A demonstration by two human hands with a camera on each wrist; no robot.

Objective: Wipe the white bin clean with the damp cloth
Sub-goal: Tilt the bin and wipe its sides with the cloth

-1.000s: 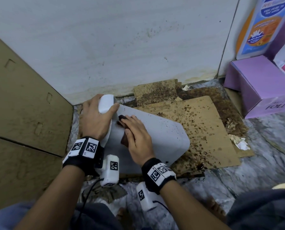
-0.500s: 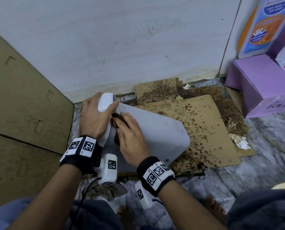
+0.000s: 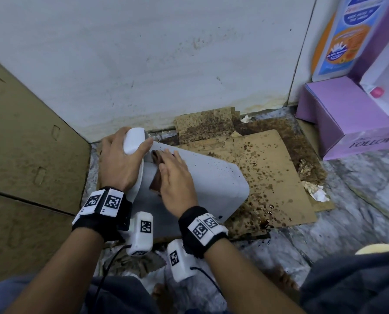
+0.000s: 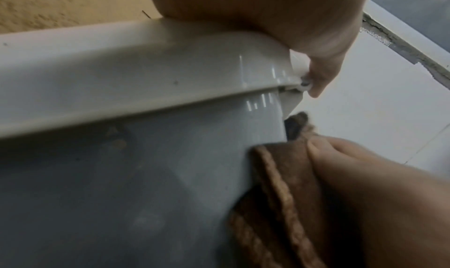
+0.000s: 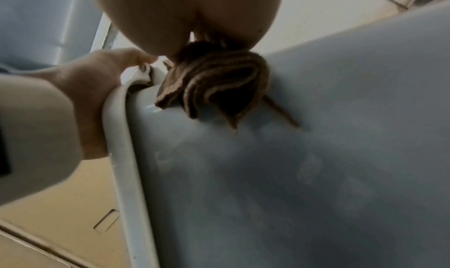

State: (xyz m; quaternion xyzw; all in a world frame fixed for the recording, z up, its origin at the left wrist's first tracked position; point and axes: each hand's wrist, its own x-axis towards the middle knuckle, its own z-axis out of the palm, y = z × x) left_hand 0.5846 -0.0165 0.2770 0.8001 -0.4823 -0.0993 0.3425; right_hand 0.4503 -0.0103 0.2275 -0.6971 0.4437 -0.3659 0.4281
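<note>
The white bin (image 3: 211, 177) lies on its side on stained cardboard, its wall speckled with dark spots. My left hand (image 3: 118, 164) grips the bin's rim (image 4: 146, 70) at the left end, with the thumb wrapped over the top. My right hand (image 3: 175, 177) lies flat on a folded brown cloth (image 3: 155, 182) and presses it against the bin's wall just beside the rim. In the right wrist view the cloth (image 5: 219, 79) bunches out from under the palm onto the bin (image 5: 316, 137). The left wrist view shows the cloth (image 4: 280, 176) under my right-hand fingers (image 4: 340, 156).
Spattered brown cardboard (image 3: 268, 177) covers the floor under and right of the bin. A tiled wall (image 3: 166, 64) stands right behind it. A large cardboard panel (image 3: 30, 155) closes the left side. A purple box (image 3: 347, 114) sits at the right. Crumpled paper (image 3: 316, 193) lies near the cardboard's edge.
My right hand has slid the cloth a little along the bin's wall, staying close to the rim. The left hand keeps its grip on the rim.
</note>
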